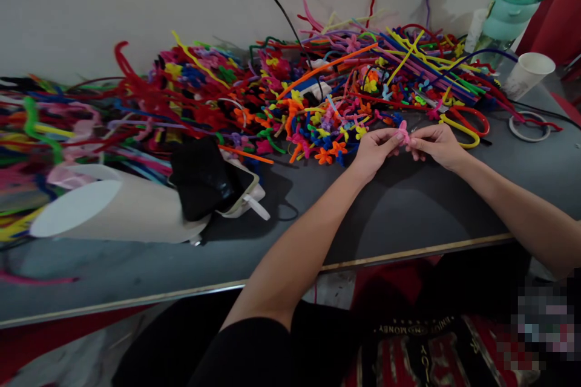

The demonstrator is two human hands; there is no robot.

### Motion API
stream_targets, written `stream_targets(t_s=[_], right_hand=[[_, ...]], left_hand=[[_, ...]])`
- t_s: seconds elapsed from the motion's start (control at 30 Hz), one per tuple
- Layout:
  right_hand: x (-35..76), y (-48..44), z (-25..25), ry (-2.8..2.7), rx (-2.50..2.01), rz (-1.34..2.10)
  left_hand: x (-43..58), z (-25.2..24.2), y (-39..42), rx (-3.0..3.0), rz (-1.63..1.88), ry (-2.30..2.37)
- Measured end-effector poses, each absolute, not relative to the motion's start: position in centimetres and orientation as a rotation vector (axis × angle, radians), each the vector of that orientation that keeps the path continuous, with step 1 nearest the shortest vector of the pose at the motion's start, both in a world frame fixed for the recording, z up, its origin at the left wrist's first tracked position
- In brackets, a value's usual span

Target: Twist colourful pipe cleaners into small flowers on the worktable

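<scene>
Pink piece: a small fuzzy bit of craft stem (403,132), raised just above the tabletop (436,211) between the person's two hands.
Left hand: the left hand (373,151) has its thumb and index finger pinched on the pink piece from its left side; the thumb lies along the near face.
Right hand: the right hand (436,142) meets it from the other side, thumb and index finger closed together at the piece's right edge (whether they grip it or merely steady it, I cannot tell from where I stand).
Piece vs. fingers: held at the fingertips, well clear of the palms; its upper end stands above the left thumb, its lower part is partly covered by the fingers.
Flower pieces: small fuzzy flowers, among them an orange flower (324,156), heaped just left of the left hand.
Stems: long loose ones spread along the wall side, including a purple bundle (424,69) beyond the hands.
Scissors: scissors (486,124) with red and yellow handles, near the right hand.
Far right: paper cup (529,75), green bottle (511,15), white ring (521,138).
Left side: black phone (204,178) leaning on a pale cylinder (140,208).
</scene>
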State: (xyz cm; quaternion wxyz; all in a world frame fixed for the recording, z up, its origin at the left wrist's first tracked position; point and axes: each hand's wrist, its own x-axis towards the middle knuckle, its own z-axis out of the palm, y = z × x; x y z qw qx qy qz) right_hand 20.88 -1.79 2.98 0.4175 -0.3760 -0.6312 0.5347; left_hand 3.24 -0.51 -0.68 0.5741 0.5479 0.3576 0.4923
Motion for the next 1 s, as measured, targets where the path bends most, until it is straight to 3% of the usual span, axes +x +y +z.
stream_targets(t_s=[0.7, 1.0], right_hand=[[20.2, -3.1, 3.2, -1.597, -0.935, 1.024], [20.7, -1.9, 3.1, -1.504, -0.874, 1.086]], left_hand=[[3.3, 1.4, -3.2, 2.079, 1.652, 0.991], [4.2, 0.1, -3.2, 1.736, 1.269, 0.829]])
